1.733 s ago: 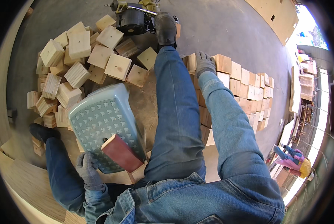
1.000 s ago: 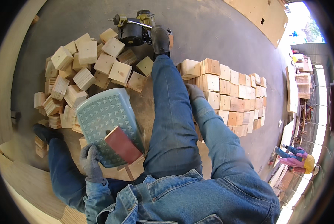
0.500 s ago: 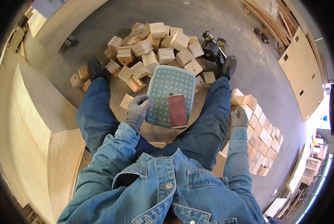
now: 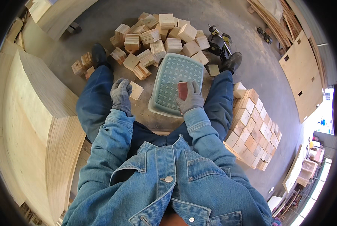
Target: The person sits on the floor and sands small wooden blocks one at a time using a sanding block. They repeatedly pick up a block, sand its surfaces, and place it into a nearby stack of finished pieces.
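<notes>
My right hand (image 4: 192, 98), in a grey glove, is closed around a dark red flat sanding block (image 4: 182, 90) over the stool; its fingers cover much of the block. Under it stands a pale green plastic step stool (image 4: 168, 83) with a raised pattern on top. My left hand (image 4: 120, 94), gloved too, hovers beside my left thigh with its fingers curled in and nothing visible in them. Just right of those fingers, a square wooden block (image 4: 136, 90) lies on the floor between my legs, apart from the stool.
Beyond the stool lies a loose heap of wooden blocks (image 4: 150, 36). A black and yellow power tool (image 4: 216, 42) rests near my right boot. Stacked blocks (image 4: 252, 130) stand right of my right leg. Large plywood pieces (image 4: 36, 101) rise close on my left.
My right hand has come from the block stack at the right to the stool and taken hold of the sanding block. My left hand has left the stool's edge and moved left.
</notes>
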`<state>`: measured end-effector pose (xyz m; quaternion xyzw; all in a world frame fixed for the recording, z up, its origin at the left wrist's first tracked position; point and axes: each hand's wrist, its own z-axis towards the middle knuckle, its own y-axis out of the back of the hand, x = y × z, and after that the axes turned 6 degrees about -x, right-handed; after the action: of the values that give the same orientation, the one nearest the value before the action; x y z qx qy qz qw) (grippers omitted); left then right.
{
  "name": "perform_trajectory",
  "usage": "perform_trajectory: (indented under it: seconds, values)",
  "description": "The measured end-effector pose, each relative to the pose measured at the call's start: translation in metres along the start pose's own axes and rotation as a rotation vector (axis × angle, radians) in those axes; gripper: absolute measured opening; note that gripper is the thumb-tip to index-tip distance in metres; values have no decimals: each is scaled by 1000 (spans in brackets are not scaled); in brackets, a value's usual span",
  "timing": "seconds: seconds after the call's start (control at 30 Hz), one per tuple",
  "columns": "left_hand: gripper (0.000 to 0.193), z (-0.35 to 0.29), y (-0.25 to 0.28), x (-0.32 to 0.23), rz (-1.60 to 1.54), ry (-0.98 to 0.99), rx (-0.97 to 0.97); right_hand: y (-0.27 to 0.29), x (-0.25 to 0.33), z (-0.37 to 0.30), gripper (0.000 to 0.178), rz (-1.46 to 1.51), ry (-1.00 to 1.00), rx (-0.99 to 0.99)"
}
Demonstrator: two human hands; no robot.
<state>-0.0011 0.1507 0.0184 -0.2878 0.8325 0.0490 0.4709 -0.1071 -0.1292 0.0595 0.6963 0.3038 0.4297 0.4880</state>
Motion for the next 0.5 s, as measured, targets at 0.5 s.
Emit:
perform_trajectory:
  seconds: [0.5]
  values:
    - [91, 95, -29, 64, 977, -323, -74, 1, -12, 3, 105, -24, 75, 67]
